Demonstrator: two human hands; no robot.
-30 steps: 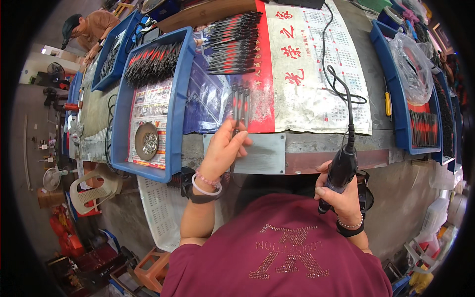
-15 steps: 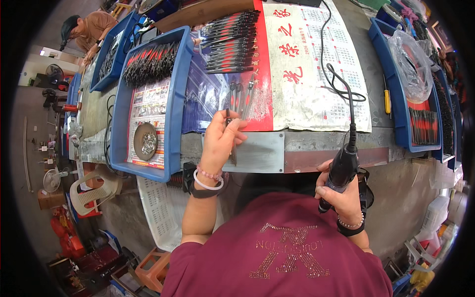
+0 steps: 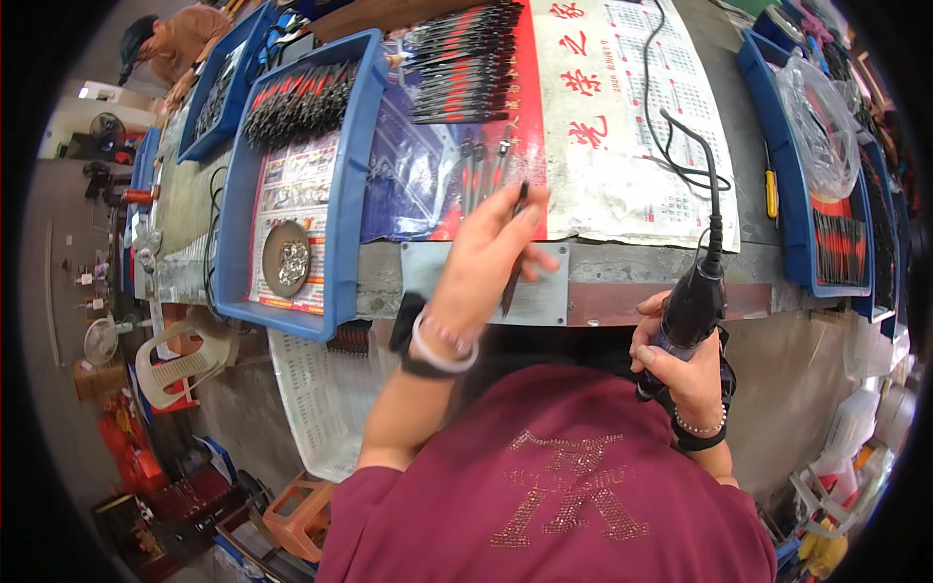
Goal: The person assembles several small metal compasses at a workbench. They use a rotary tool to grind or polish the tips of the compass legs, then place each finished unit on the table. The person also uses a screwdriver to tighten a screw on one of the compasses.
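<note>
My left hand (image 3: 486,257) is over the near edge of the workbench, its fingers closed around a slim dark piece (image 3: 523,197). The piece's upper tip sticks out past the fingers and its lower end points down; its exact kind is unclear. In my right hand (image 3: 680,364) is a black corded electric screwdriver (image 3: 696,303), cord end up and working end down toward my body. Beyond my left hand, a few slim grey-and-red pieces (image 3: 473,167) lie on the sheet. Farther back are rows of black-and-red slim pieces (image 3: 465,78).
A blue bin (image 3: 345,194) at left holds more slim pieces and a round dish (image 3: 285,258) of small shiny parts. Another blue bin (image 3: 777,175) stands right, near a yellow-handled screwdriver (image 3: 772,192). A metal plate (image 3: 544,291) lines the bench edge. A person (image 3: 180,44) sits far left.
My left hand has moved right with the slim piece in its fingers. My right hand and the electric screwdriver have shifted slightly right. The view has also shifted a little.
</note>
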